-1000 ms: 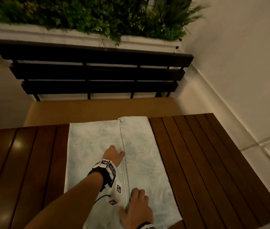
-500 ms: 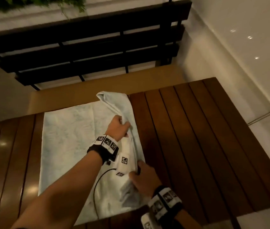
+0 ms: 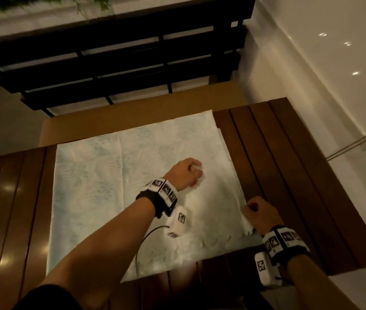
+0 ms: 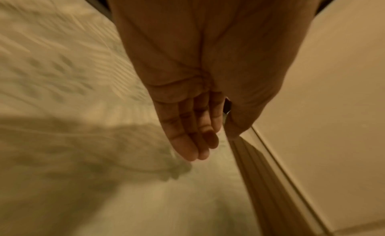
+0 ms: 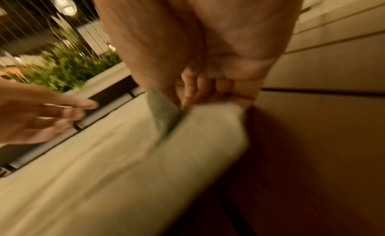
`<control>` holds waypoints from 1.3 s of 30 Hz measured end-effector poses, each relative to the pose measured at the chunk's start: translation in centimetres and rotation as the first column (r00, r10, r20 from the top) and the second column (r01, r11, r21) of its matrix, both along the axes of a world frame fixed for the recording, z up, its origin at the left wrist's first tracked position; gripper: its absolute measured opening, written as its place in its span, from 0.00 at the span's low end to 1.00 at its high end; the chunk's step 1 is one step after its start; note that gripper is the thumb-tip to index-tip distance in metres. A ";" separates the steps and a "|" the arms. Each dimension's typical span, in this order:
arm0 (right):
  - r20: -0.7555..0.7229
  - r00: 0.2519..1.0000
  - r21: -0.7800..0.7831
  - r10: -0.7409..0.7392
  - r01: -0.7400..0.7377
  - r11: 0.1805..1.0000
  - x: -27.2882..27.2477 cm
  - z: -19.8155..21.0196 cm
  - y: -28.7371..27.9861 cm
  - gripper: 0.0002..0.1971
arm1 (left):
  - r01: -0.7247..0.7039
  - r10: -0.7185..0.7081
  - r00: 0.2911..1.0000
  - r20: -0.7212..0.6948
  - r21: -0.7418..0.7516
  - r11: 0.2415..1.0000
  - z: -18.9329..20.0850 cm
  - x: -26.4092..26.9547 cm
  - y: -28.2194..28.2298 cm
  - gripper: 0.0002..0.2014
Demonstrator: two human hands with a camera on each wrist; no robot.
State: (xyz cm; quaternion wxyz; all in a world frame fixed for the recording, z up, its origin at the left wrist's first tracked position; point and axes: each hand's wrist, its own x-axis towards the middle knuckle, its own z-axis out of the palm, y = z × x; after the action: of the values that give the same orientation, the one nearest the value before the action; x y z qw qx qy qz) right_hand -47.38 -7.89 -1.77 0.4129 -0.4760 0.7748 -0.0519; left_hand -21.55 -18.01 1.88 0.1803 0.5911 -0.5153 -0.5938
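A pale cloth (image 3: 114, 186) with a faint leaf print lies spread on the dark slatted wooden table (image 3: 289, 175). My left hand (image 3: 186, 173) hovers over the cloth's right half; in the left wrist view its fingers (image 4: 191, 140) are straight and hold nothing above the cloth (image 4: 62, 74). My right hand (image 3: 258, 213) is at the cloth's near right edge. In the right wrist view, thumb and fingers (image 5: 187, 97) pinch a fold of the cloth (image 5: 104, 165). The left hand (image 5: 41, 114) also shows there, blurred, fingers extended.
A dark slatted bench back (image 3: 121, 63) stands behind the table, with a tan seat (image 3: 132, 117) below it. A white planter (image 3: 43, 10) with greenery runs along the top. A pale wall and floor (image 3: 334, 63) lie to the right.
The cloth's folded-over flap was lifted by both hands and laid out to the right, so the cloth now lies wider. My left hand let go; my right hand moved right along the edge.
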 end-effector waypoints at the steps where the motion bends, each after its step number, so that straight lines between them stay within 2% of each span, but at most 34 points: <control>1: -0.019 1.000 -0.020 -0.008 0.008 1.000 -0.1 -0.3 0.2 0.09 | 0.068 -0.065 0.994 0.088 -0.033 0.997 -0.5 1.9 1.5 0.13; 4: -0.045 0.999 -0.080 -0.007 0.004 0.997 0.2 -0.6 0.7 0.09 | 0.251 -0.194 0.899 0.393 -0.100 0.963 -1.8 9.1 7.2 0.10; 7: -0.072 0.996 -0.101 -0.060 0.052 0.993 0.5 -0.2 1.5 0.06 | 0.251 -0.155 0.820 0.551 -0.102 0.963 -2.0 17.5 14.2 0.11; 9: -0.119 0.985 -0.157 -0.128 0.109 0.982 0.4 0.0 2.8 0.08 | 0.317 -0.128 0.714 0.688 -0.156 0.936 -2.1 23.5 18.3 0.18; 11: -0.144 0.963 -0.223 -0.230 0.194 0.955 0.5 0.4 5.1 0.11 | 0.392 -0.132 0.566 0.814 -0.124 0.912 -2.6 29.4 21.6 0.17; 13: -0.164 0.930 -0.238 -0.330 0.287 0.928 1.1 0.9 8.0 0.10 | 0.453 -0.185 0.449 0.874 -0.044 0.890 -2.9 33.8 24.0 0.20; 15: -0.189 0.910 -0.198 -0.370 0.333 0.922 3.0 1.3 10.5 0.08 | 0.509 -0.226 0.391 0.892 -0.005 0.861 -3.1 36.5 25.5 0.27; 17: -0.212 0.915 -0.150 -0.343 0.317 0.937 5.7 1.2 12.2 0.07 | 0.586 -0.250 0.333 0.909 0.008 0.811 -2.9 37.8 26.0 0.32; 19: -0.220 0.927 -0.133 -0.305 0.281 0.950 8.4 1.3 13.2 0.06 | 0.658 -0.243 0.296 0.924 -0.013 0.753 -2.8 38.2 25.3 0.33; 21: -0.193 0.940 -0.114 -0.281 0.263 0.958 11.7 1.6 14.3 0.04 | 0.708 -0.279 0.287 0.916 -0.007 0.706 -2.7 38.7 25.1 0.27; 24: -0.134 0.961 -0.104 -0.243 0.230 0.968 15.7 1.6 15.4 0.05 | 0.780 -0.364 0.272 0.891 0.018 0.626 -2.4 38.5 23.9 0.12; 28: -0.064 0.992 -0.120 -0.107 0.099 0.988 19.9 1.2 16.3 0.02 | 0.839 -0.375 0.242 0.895 0.001 0.544 -1.8 38.5 21.6 0.11; 30: -0.025 1.000 -0.129 -0.017 0.013 0.992 21.7 1.2 16.4 0.03 | 0.839 -0.377 0.303 0.875 -0.058 0.541 -1.3 38.7 20.6 0.14; 33: -0.005 0.996 -0.139 0.094 -0.094 0.986 24.2 1.5 16.2 0.10 | 0.782 -0.366 0.475 0.801 -0.193 0.592 0.2 39.3 18.9 0.14; 36: -0.004 0.978 -0.181 0.208 -0.206 0.962 27.4 2.7 15.6 0.11 | 0.724 -0.364 0.611 0.703 -0.309 0.617 2.1 39.4 17.3 0.10; 37: 0.001 0.967 -0.199 0.255 -0.250 0.948 28.5 3.0 15.3 0.11 | 0.711 -0.399 0.636 0.661 -0.302 0.635 2.6 39.3 17.0 0.08; 39: 0.013 0.938 -0.226 0.346 -0.334 0.915 30.5 3.6 14.7 0.12 | 0.732 -0.513 0.617 0.597 -0.195 0.652 3.5 39.0 16.3 0.05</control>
State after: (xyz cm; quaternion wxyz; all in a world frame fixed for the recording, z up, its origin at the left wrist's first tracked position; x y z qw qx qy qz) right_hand -16.83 6.81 1.85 0.3807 -0.6446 0.6584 -0.0774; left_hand 17.47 -1.67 5.41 -0.0578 0.4440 -0.8344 -0.3213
